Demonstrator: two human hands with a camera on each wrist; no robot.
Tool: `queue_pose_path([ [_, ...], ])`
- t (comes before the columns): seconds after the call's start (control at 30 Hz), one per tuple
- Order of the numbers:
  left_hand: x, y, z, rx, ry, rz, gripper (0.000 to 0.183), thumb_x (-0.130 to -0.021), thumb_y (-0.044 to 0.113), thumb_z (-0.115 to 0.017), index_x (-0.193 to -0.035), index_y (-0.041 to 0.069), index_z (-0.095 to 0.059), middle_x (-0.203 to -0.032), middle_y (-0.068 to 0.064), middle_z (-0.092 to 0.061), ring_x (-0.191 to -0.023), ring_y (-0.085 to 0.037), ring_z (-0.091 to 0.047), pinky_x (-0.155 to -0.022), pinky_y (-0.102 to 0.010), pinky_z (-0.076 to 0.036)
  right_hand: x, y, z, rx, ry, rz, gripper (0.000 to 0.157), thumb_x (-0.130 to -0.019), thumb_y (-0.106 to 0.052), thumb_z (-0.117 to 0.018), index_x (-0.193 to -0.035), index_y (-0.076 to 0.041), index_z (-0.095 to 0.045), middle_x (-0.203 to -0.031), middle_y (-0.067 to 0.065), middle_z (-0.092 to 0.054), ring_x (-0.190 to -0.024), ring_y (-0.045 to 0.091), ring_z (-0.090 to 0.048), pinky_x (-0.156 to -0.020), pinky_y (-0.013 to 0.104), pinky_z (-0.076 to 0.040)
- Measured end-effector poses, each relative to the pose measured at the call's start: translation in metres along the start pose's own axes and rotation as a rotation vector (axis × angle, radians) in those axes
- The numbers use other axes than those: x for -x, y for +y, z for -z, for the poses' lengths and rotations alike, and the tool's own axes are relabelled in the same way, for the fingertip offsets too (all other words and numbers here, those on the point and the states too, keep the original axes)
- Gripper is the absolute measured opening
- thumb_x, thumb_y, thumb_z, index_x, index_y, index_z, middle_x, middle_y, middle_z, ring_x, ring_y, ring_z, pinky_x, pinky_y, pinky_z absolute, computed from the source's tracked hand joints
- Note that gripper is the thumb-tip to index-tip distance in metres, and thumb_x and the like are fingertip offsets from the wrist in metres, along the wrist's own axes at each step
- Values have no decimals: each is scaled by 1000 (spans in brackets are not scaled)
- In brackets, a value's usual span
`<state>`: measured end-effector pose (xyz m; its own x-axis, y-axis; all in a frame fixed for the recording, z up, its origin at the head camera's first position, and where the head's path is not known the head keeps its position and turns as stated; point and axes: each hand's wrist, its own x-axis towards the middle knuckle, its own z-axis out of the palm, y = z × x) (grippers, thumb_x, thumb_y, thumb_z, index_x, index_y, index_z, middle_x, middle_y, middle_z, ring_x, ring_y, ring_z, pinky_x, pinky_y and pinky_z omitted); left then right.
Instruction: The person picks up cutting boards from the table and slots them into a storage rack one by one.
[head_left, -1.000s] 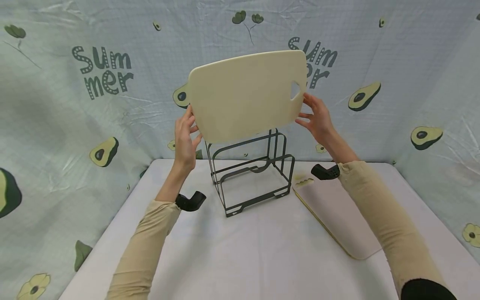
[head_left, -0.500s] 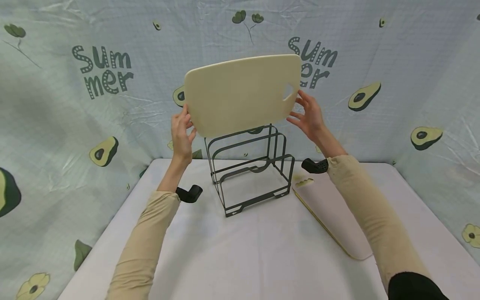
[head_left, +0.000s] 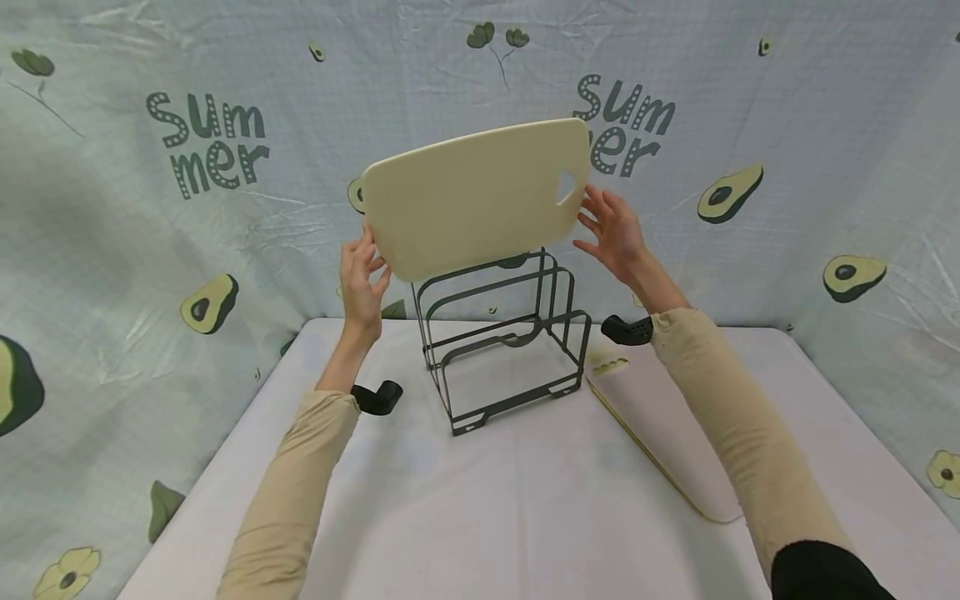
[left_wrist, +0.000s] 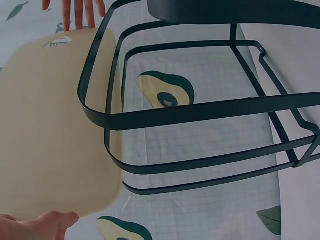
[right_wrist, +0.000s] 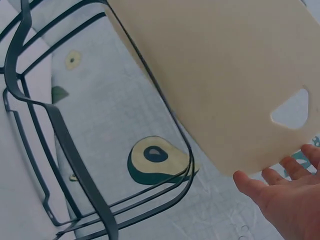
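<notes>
A cream cutting board [head_left: 472, 200] with a cut-out handle at its right end hangs in the air, slightly tilted, over the back of a dark metal rack [head_left: 517, 396]. My left hand [head_left: 362, 279] holds its left edge; in the left wrist view fingertips [left_wrist: 67, 217] lie along that edge. My right hand [head_left: 618, 237] is at the opposite short edge, below the handle hole. Its spread, fairly straight fingers touch the edge in the right wrist view, the thumb [right_wrist: 245, 181] near the lower corner. The board's lower edge overlaps the rack's rear hoops [right_wrist: 165, 105].
The rack stands on a white-covered table [head_left: 480, 525]. Right of it lies another flat board [head_left: 667, 417] with a yellowish edge, partly hidden by the right sleeve [head_left: 738, 433]. Behind hangs a pale cloth [head_left: 300, 100] printed with avocados and lettering.
The board has shifted left and come lower behind the rack, both hands travelling with it. More of the rack's rear hoops shows. The rack and the other board have stayed put.
</notes>
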<state>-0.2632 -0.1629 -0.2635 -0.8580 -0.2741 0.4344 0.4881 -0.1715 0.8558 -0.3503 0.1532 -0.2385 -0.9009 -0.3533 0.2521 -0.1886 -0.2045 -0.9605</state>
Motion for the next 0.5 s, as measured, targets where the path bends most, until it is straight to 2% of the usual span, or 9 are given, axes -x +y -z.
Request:
queue_pose_path([
  [0.3,4,-12,4,10,6,61,24,-91,24,-35,-108,11,-44,-117,1,-40,-98,-21,-43,-105,-43,-30,1,20,8,-28,-49,-61,58,-93,-46,-18,-144,-25,0,-152,-2,5,-140,17,6,-110,50,2],
  [0.43,7,-17,5,3,1,75,26,-91,23,-35,-111,9,-43,-127,-3,-36,-101,-23,-41,-105,-43,-29,1,30,10,-18,-52,-72,57,-94,-47,-16,-144,-27,0,-152,-2,5,-140,18,5,-110,52,3],
  [0.5,8,-20,5,-1,4,83,28,-91,23,-35,-113,7,-41,-126,-4,-36,-102,-24,-40,-105,-43,-29,1,36,12,-20,-52,-75,55,-94,-46,-15,-144,-27,0,-152,-1,5,-140,18,6,-109,53,5],
])
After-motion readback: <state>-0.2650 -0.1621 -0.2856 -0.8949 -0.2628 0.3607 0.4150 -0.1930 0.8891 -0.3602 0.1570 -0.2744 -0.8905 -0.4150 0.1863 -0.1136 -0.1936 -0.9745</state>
